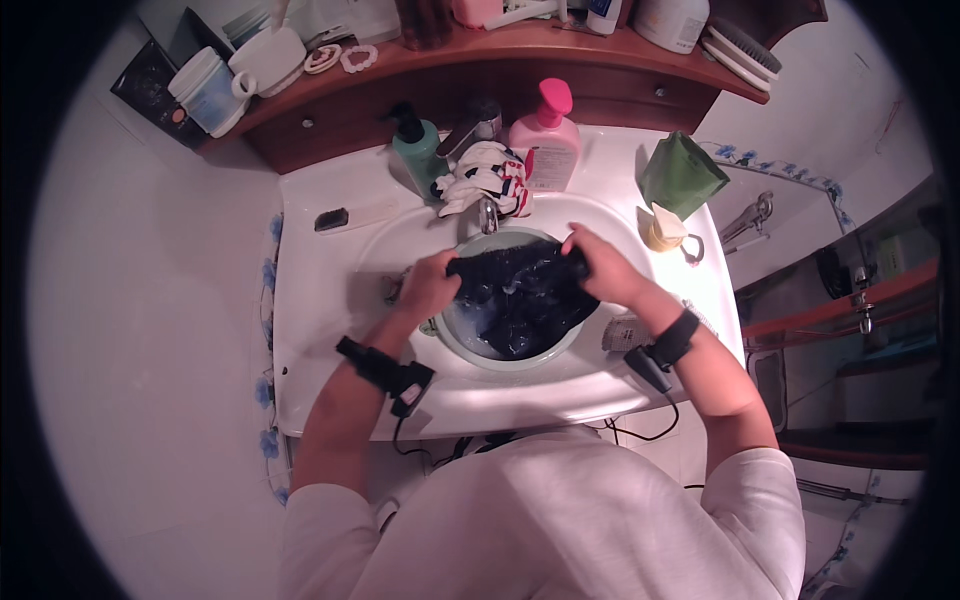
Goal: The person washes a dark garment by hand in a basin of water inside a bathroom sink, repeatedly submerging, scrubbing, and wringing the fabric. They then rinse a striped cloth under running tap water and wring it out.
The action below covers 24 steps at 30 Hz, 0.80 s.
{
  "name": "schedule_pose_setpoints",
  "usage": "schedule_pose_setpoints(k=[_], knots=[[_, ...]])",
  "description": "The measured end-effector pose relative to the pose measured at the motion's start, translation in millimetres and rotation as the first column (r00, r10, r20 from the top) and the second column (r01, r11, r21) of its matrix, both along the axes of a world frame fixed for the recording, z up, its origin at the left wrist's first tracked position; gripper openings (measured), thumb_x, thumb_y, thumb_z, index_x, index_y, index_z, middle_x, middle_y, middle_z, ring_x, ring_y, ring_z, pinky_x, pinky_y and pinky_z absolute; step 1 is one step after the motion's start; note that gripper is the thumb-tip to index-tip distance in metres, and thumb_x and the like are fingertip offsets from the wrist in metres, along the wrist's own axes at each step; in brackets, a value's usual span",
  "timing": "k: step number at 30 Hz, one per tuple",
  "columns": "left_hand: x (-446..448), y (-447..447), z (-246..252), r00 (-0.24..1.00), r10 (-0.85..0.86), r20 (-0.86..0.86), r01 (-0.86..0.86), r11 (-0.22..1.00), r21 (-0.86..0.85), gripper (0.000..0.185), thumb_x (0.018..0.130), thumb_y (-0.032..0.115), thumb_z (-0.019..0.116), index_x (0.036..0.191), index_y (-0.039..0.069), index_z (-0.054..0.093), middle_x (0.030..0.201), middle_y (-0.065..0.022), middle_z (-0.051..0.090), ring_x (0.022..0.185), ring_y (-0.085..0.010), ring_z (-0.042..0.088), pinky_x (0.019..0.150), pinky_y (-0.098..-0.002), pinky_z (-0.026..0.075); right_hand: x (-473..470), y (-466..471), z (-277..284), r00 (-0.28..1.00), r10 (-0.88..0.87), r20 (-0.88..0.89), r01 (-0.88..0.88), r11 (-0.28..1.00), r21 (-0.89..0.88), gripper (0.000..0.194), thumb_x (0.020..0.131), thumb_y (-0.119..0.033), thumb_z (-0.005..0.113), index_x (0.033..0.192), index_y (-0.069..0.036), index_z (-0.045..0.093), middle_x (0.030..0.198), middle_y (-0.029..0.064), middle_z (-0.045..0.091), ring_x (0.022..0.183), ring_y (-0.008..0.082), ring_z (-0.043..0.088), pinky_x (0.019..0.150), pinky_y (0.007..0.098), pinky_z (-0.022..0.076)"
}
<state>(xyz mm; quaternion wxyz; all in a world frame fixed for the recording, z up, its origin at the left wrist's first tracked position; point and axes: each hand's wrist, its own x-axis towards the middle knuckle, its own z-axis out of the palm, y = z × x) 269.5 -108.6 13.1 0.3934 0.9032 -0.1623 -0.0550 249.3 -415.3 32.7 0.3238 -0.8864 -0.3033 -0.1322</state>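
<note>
A dark wet garment (pixel 525 300) is spread across a pale green basin (pixel 517 365) that holds cloudy water and sits in the white sink (pixel 390 262). At the garment's upper left edge, my left hand (pixel 429 286) grips the cloth. My right hand (pixel 600 264) pinches its upper right side, with the thumb and fingers closed around the fabric. Under the cloth the basin's bottom is hidden. Just above the basin is the faucet spout (pixel 488 216), and a crumpled white patterned cloth (pixel 486 176) is draped over the faucet.
Behind the sink stand a green pump bottle (pixel 420 154) and a pink pump bottle (pixel 549 142). A scrub brush (pixel 331 219) lies at the left. On the right are a green pouch (pixel 681 176), a small yellowish container (pixel 664 229) and a grey mesh cloth (pixel 624 334). A wooden shelf (pixel 480 64) holds toiletries.
</note>
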Motion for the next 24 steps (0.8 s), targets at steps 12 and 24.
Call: schedule_pose_setpoints(k=[12, 24], knots=[[-12, 8, 258, 0.999, -0.039, 0.004, 0.032, 0.757, -0.652, 0.031, 0.062, 0.002, 0.054, 0.091, -0.006, 0.058, 0.076, -0.0042, 0.06, 0.072, -0.011, 0.055, 0.073, -0.0206, 0.042, 1, 7, 242, 0.955, 0.104, -0.276, 0.073, 0.824, 0.562, 0.071, 0.052, 0.009, 0.041, 0.122, -0.002, 0.052, 0.119, 0.0066, 0.053, 0.111, 0.0135, 0.049, 0.094, 0.0221, 0.0375], [-24, -23, 283, 0.974, -0.126, 0.187, 0.225, 0.485, -0.845, 0.027, 0.081, -0.002, 0.05, 0.108, -0.004, 0.053, 0.099, -0.0114, 0.061, 0.092, -0.0184, 0.06, 0.083, -0.0276, 0.047, -28, 80, 285, 0.872, 0.457, -0.177, 0.076, 0.23, 0.97, 0.062, 0.072, 0.004, 0.053, 0.131, 0.004, 0.035, 0.094, 0.0112, 0.06, 0.081, 0.0168, 0.06, 0.077, 0.03, 0.0494]])
